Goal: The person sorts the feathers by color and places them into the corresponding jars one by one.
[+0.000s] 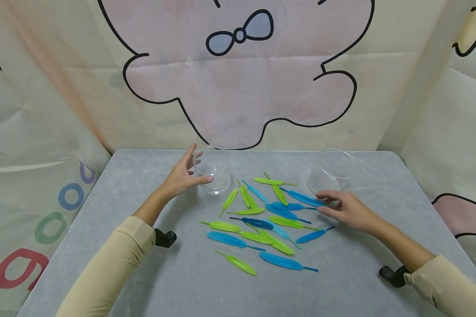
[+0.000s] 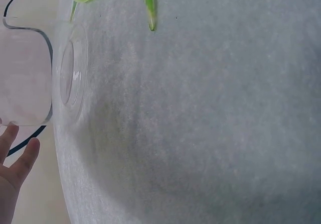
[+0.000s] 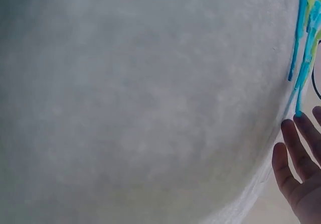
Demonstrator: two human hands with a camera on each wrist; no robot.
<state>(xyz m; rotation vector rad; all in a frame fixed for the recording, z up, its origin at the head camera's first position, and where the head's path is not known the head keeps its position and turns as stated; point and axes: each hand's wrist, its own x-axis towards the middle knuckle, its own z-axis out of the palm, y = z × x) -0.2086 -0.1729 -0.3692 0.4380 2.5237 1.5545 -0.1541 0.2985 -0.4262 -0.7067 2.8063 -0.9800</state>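
Note:
My left hand [image 1: 182,174] is spread beside a clear plastic cup [image 1: 212,160] at the back left, fingers extended and thumb in front of it. In the left wrist view, its fingertips [image 2: 11,129] are right at the side of the cup [image 2: 74,78]. My right hand [image 1: 347,209] reaches over the right edge of the scattered feathers, fingers loosely bent. Its fingertips are at the end of a blue feather [image 1: 303,197]. The right wrist view has that hand [image 3: 301,174] with fingers apart, one fingertip overlapping a blue quill [image 3: 299,101].
A second clear cup [image 1: 337,163] stands at the back right, just behind my right hand. Several green feathers [image 1: 241,264] and blue feathers [image 1: 283,260] lie strewn over the middle of the grey table [image 1: 198,290]. Printed cloth walls [image 1: 293,92] enclose the back and sides.

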